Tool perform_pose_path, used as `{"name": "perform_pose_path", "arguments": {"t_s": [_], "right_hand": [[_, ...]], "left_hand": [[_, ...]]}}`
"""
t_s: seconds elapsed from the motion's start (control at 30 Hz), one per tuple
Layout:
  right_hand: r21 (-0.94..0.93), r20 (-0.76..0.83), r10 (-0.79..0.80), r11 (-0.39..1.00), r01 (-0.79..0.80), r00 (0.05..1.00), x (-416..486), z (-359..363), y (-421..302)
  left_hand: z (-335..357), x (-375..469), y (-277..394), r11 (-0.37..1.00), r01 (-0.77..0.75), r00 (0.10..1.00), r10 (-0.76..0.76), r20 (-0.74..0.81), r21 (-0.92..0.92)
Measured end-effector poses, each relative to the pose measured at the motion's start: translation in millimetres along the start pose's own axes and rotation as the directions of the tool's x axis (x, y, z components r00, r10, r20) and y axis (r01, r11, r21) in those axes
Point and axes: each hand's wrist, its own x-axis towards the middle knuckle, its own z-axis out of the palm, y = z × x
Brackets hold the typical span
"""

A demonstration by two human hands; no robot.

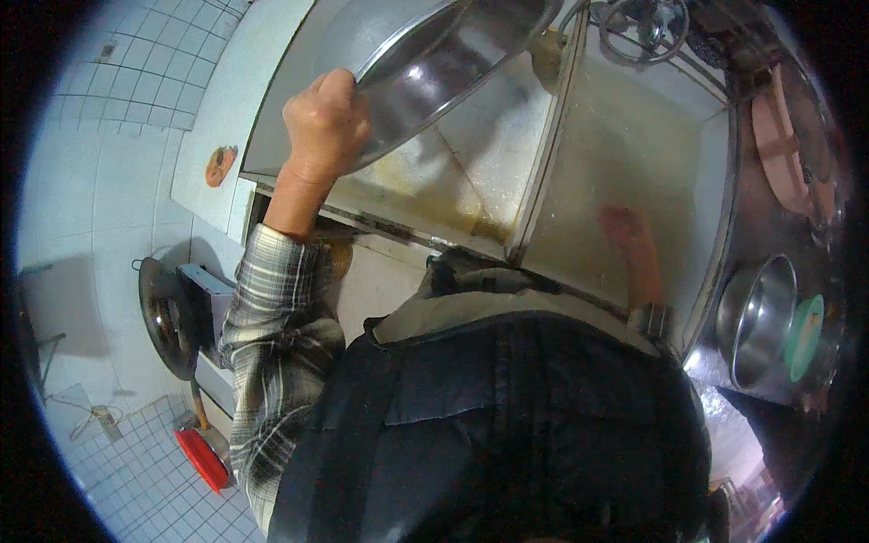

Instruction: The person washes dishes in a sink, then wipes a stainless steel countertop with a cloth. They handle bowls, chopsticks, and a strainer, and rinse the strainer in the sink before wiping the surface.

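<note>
My left hand [327, 125] grips the rim of a large stainless steel basin [441, 95], which is held tilted over the left compartment of a tiled sink [434, 183]. Shallow liquid and yellowish stains show on the bottom of that compartment. A narrow divider [553, 149] separates it from the right compartment, which holds cloudy water [611, 142]. Under this water is my right hand [624, 227], blurred, with its fingers not clear. Whether it holds anything cannot be seen. The far part of the basin runs out of the picture at the top.
On the right stand a metal bowl [757, 322], a green plastic dish [806, 339] and a pink plastic container [779, 146]. A round metal rack [641, 58] is at the sink's far end. To the left are an orange-brown object [220, 166], a dark wok [159, 319] and a red basin [202, 460].
</note>
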Motion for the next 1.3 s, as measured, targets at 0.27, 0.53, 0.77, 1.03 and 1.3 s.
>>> {"name": "perform_pose_path", "arguments": {"t_s": [0.27, 0.53, 0.77, 1.03, 1.3], "right_hand": [[-0.194, 0.577, 0.014, 0.974, 0.120, 0.816, 77.2, 222.4, -63.7], [-0.796, -0.079, 0.065, 0.597, -0.102, 0.995, 70.1, 160.3, -0.1], [-0.684, -0.135, -0.080, 0.729, -0.034, 0.988, 52.1, 156.5, 15.0], [-0.805, -0.289, -0.325, 0.591, -0.045, 0.900, 23.9, 143.4, 24.5], [-0.746, -0.317, -0.156, 0.650, -0.145, 0.935, -4.8, 177.9, 15.7]], "left_hand": [[-2.7, 6.4, -25.0, 0.994, -0.113, 0.990, 0.113, -0.090, 0.004], [-32.8, 9.4, -51.8, 0.968, -0.248, 0.950, 0.249, -0.188, 0.028], [-53.8, 8.3, -81.2, 0.945, -0.324, 0.923, 0.324, -0.209, 0.033], [-43.5, -23.8, -131.6, 0.992, 0.035, 0.977, -0.060, -0.204, -0.123], [-43.2, -37.7, -257.2, 0.139, 0.575, 0.297, -0.954, 0.048, -0.806]]}}
